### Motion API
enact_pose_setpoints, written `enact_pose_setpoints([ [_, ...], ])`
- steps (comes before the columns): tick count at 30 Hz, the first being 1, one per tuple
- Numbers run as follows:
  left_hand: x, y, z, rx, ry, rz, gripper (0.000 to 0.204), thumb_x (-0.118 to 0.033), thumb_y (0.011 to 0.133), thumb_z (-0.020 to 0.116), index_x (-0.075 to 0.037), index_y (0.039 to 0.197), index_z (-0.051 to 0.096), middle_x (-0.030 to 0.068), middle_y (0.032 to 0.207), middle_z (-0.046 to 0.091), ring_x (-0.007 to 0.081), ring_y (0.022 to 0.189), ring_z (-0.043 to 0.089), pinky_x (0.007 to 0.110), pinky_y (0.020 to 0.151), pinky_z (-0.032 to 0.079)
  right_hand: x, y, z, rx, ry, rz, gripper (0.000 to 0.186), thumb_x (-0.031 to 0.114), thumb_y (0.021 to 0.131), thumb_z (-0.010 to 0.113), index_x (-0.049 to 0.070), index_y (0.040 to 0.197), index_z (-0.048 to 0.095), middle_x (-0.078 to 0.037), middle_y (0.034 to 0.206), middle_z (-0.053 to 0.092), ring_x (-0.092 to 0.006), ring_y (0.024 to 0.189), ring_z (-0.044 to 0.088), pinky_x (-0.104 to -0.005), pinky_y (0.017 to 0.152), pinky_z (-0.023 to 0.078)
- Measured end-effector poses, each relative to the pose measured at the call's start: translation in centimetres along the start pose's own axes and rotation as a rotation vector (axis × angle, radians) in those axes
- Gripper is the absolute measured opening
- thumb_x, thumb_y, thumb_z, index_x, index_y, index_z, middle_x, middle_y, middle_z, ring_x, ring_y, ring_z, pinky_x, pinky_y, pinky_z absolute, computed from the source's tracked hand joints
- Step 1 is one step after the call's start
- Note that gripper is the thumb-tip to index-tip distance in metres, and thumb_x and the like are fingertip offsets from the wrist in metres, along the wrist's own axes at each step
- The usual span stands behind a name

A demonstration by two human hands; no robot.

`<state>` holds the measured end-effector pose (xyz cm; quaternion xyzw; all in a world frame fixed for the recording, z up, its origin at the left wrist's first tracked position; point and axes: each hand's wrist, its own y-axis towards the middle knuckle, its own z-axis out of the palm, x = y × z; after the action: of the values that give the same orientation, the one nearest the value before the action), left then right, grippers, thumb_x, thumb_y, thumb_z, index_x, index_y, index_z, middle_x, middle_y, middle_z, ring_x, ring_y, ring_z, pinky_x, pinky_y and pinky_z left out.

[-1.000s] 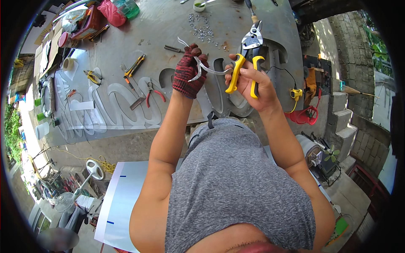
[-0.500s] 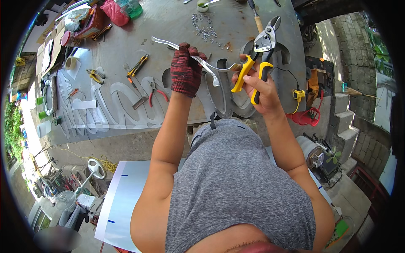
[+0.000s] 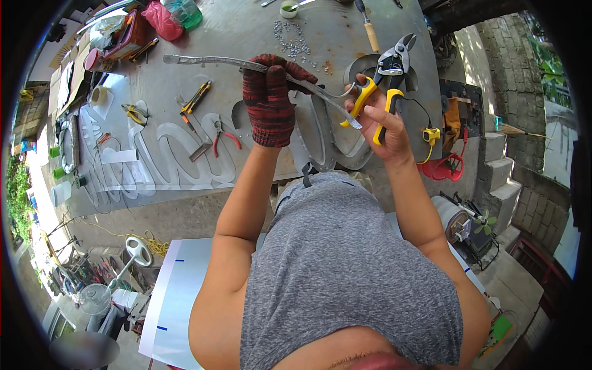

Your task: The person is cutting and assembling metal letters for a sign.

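My left hand (image 3: 269,102), in a red and black knit glove, grips a thin, curved grey metal strip (image 3: 213,60). The strip runs from the left of the glove across to my right hand, and its right end lies in front of the fingers there. In my bare right hand (image 3: 390,126) are tin snips (image 3: 393,65) with yellow and black handles. Their handles are spread, and the jaws point up and away from the strip. Under both hands lie large flat metal letter shapes (image 3: 317,132) on a grey metal table (image 3: 234,37).
Red-handled pliers (image 3: 227,140), a yellow utility knife (image 3: 198,97) and yellow-handled pliers (image 3: 134,114) lie to the left. Small metal scraps (image 3: 291,40) are scattered beyond my hands. A wooden-handled tool (image 3: 370,34) lies farther back. A yellow plug (image 3: 431,134) hangs at the table's right edge.
The metal strip has swung round in my left hand, its long end now reaching farther left and its other end lower by my right hand. The tin snips stay in my right hand.
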<state>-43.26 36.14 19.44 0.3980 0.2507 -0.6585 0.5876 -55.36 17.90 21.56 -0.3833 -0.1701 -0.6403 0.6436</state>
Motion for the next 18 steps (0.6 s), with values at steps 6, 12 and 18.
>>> enact_pose_setpoints([
  [6,1.4,-0.2,-2.1,-0.025,-0.067,-0.057,0.024,-0.029,0.107,0.055,-0.007,0.114,0.054,0.0128,0.087,0.067,0.0303,0.078,0.072,0.04,0.065,0.061,-0.5,-1.1,-0.9,-0.01,-0.171,0.041,0.074,0.007,0.084,0.065,0.005,0.151,0.036,-0.017,0.135,0.054,-0.0196,0.113,0.059,-0.0361,0.106,0.044],
  [12,2.8,0.7,-6.6,-0.275,-0.153,-0.252,0.026,-0.03,0.106,0.057,-0.009,0.121,0.056,0.0079,0.091,0.068,0.0261,0.079,0.071,0.035,0.066,0.059,-1.9,-4.2,-1.5,-0.053,-0.464,0.095,0.073,0.008,0.083,0.067,0.006,0.151,0.04,-0.014,0.127,0.061,-0.0179,0.105,0.064,-0.0357,0.1,0.049],
  [18,4.3,4.4,-9.9,-0.459,-0.154,-0.318,0.026,-0.012,0.103,0.06,-0.006,0.127,0.055,0.0115,0.108,0.067,0.027,0.095,0.07,0.038,0.082,0.062,-3.1,-6.0,-2.1,-0.086,-0.385,0.139,0.071,0.005,0.084,0.065,0.004,0.15,0.04,-0.014,0.124,0.061,-0.0186,0.104,0.065,-0.0369,0.099,0.05],
])
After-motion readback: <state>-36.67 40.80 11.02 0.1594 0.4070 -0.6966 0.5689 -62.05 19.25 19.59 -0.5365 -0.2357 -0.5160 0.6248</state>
